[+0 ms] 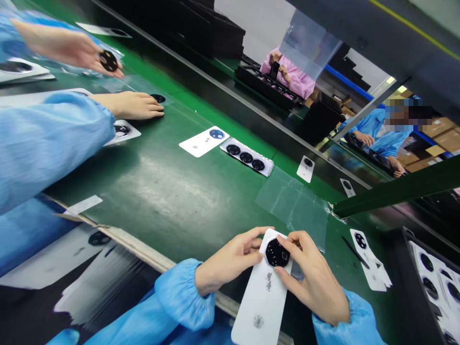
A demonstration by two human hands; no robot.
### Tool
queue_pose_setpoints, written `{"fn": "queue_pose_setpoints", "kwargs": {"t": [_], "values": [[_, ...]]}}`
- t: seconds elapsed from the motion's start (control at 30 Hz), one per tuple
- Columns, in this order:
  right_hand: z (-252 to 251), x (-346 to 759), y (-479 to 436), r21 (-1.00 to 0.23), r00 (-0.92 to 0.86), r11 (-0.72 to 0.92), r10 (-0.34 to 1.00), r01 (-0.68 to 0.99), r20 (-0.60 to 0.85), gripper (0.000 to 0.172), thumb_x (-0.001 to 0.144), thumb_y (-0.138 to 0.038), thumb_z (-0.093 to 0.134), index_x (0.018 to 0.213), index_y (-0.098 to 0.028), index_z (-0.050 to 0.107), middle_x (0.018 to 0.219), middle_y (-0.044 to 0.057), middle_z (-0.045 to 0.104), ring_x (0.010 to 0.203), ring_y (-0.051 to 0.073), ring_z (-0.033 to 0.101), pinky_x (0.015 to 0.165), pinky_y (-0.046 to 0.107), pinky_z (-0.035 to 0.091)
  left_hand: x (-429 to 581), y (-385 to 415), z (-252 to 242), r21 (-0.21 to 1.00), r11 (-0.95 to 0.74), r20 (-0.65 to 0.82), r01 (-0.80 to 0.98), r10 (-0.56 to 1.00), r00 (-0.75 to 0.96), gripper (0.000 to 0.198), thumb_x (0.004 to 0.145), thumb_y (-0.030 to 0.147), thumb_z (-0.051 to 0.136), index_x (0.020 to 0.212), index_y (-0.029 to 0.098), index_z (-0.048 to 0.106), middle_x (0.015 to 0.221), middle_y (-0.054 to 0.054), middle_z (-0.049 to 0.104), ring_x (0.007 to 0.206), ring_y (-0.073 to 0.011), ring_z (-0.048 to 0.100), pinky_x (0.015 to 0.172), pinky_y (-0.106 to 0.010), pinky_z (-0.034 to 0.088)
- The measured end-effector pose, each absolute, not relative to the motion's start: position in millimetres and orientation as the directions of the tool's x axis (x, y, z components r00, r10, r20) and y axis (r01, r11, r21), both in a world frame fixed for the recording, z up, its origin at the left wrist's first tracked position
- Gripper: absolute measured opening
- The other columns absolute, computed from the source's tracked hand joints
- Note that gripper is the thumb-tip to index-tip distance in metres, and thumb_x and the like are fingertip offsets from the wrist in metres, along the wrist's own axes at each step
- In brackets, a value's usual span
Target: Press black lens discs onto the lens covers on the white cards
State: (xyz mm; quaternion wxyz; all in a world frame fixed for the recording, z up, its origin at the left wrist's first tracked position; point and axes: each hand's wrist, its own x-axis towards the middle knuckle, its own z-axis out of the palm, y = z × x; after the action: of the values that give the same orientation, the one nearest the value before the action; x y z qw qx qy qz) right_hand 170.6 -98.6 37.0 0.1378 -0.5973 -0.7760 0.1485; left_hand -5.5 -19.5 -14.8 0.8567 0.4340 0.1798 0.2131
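Note:
I hold a white phone back cover over the near edge of the green belt. A black octagonal camera module sits at its upper end. My left hand grips the cover's left side, thumb near the module. My right hand is closed on the cover's right side, its fingertips pressing on the module. Both sleeves are light blue.
On the belt lie a white cover with a blue lens ring, a strip of three black modules, a clear film and small white cards. A co-worker's hands work at the left. A black tray stands at the right.

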Motion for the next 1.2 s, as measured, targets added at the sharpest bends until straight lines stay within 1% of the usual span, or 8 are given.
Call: {"fn": "queue_pose_setpoints", "kwargs": {"t": [0.17, 0.33, 0.47, 0.63, 0.77, 0.9, 1.07, 1.2], "values": [[41, 169, -97, -0.405, -0.246, 0.22, 0.969, 0.888, -0.015, 0.038, 0.086, -0.018, 0.053, 0.123, -0.017, 0.043, 0.102, 0.009, 0.043, 0.089, 0.02, 0.049, 0.073, 0.037, 0.051, -6, -20, -17, 0.836, 0.512, -0.119, -0.199, 0.522, 0.845, 0.053, 0.082, 0.026, 0.058, 0.131, 0.017, 0.039, 0.116, -0.012, 0.062, 0.107, -0.0241, 0.057, 0.089, -0.037, 0.042], [46, 164, -95, -0.38, -0.222, 0.18, 0.973, 0.907, -0.069, 0.032, 0.085, -0.013, 0.054, 0.116, -0.016, 0.049, 0.096, 0.008, 0.045, 0.085, 0.02, 0.05, 0.072, 0.038, 0.053, -5, -21, -24, 0.846, 0.489, -0.088, -0.211, 0.519, 0.851, 0.058, 0.083, 0.028, 0.057, 0.135, 0.016, 0.034, 0.123, -0.013, 0.058, 0.111, -0.0249, 0.054, 0.091, -0.038, 0.042], [45, 162, -95, -0.339, -0.21, 0.179, 0.976, 0.924, -0.057, 0.036, 0.082, -0.01, 0.056, 0.116, -0.017, 0.049, 0.093, 0.006, 0.046, 0.082, 0.02, 0.052, 0.069, 0.038, 0.055, -5, -25, -24, 0.858, 0.482, -0.114, -0.178, 0.517, 0.849, 0.058, 0.085, 0.027, 0.052, 0.138, 0.019, 0.03, 0.13, -0.01, 0.052, 0.11, -0.0231, 0.054, 0.089, -0.036, 0.043], [39, 159, -96, -0.3, -0.21, 0.203, 0.978, 0.932, 0.009, 0.038, 0.083, -0.014, 0.057, 0.119, -0.019, 0.047, 0.09, 0.005, 0.047, 0.078, 0.019, 0.054, 0.064, 0.037, 0.055, -4, -35, -20, 0.899, 0.437, -0.271, -0.024, 0.599, 0.754, 0.056, 0.088, 0.025, 0.043, 0.141, 0.025, 0.028, 0.143, -0.003, 0.039, 0.119, -0.0217, 0.047, 0.096, -0.034, 0.039], [36, 157, -96, -0.276, -0.214, 0.225, 0.974, 0.934, 0.07, 0.032, 0.083, -0.017, 0.057, 0.115, -0.017, 0.051, 0.085, 0.005, 0.047, 0.073, 0.019, 0.053, 0.059, 0.034, 0.054, 0, -41, -21, 0.942, 0.334, -0.258, 0.014, 0.7, 0.666, 0.052, 0.091, 0.036, 0.041, 0.14, 0.023, 0.031, 0.144, -0.002, 0.038, 0.131, -0.0223, 0.035, 0.108, -0.035, 0.026], [33, 157, -96, -0.288, -0.196, 0.215, 0.976, 0.933, 0.092, 0.031, 0.085, -0.021, 0.057, 0.114, -0.014, 0.053, 0.083, 0.004, 0.047, 0.071, 0.017, 0.053, 0.059, 0.032, 0.052, 2, -41, -21, 0.969, 0.24, -0.221, 0.063, 0.723, 0.655, 0.052, 0.092, 0.037, 0.039, 0.14, 0.02, 0.031, 0.139, -0.004, 0.045, 0.128, -0.0231, 0.039, 0.107, -0.036, 0.027], [26, 157, -98, -0.3, -0.165, 0.22, 0.966, 0.928, 0.198, 0.037, 0.088, -0.038, 0.051, 0.117, -0.015, 0.051, 0.079, 0.003, 0.049, 0.068, 0.017, 0.053, 0.056, 0.031, 0.051, 2, -38, -20, 0.982, 0.175, -0.18, 0.073, 0.741, 0.646, 0.051, 0.093, 0.037, 0.036, 0.14, 0.02, 0.031, 0.135, -0.004, 0.049, 0.124, -0.0225, 0.043, 0.105, -0.035, 0.029], [22, 153, -101, -0.302, -0.117, 0.22, 0.939, 0.928, 0.325, 0.028, 0.087, -0.034, 0.056, 0.11, -0.018, 0.052, 0.079, 0.004, 0.056, 0.07, 0.018, 0.055, 0.06, 0.032, 0.049, 2, -38, -20, 0.981, 0.188, -0.182, 0.057, 0.764, 0.619, 0.05, 0.092, 0.038, 0.036, 0.139, 0.022, 0.034, 0.129, -0.004, 0.054, 0.116, -0.0227, 0.048, 0.101, -0.035, 0.034]]}}
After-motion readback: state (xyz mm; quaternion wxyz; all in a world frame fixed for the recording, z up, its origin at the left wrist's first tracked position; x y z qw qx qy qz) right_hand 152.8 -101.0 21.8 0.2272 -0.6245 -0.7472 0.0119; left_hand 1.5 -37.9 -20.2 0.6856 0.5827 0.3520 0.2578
